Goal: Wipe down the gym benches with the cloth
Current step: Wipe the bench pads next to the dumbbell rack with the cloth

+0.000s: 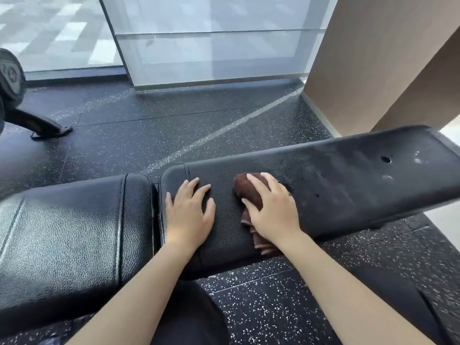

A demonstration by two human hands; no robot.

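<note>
A black padded gym bench runs across the view in two parts: a seat pad (pixel 62 235) at the left and a long back pad (pixel 348 175) stretching to the right. My right hand (pixel 271 210) presses a bunched brown cloth (pixel 249 189) onto the back pad near its left end; part of the cloth hangs over the near edge under my wrist. My left hand (pixel 190 212) lies flat on the same pad, fingers spread, just left of the cloth, holding nothing. The pad's right part shows small holes and scuffs.
Black speckled rubber flooring (pixel 174 125) surrounds the bench. A black machine foot (pixel 47 128) and a weight plate (pixel 10 75) stand at the far left. A glass wall (pixel 211 46) closes the back, a tan pillar (pixel 373 58) rises at the right.
</note>
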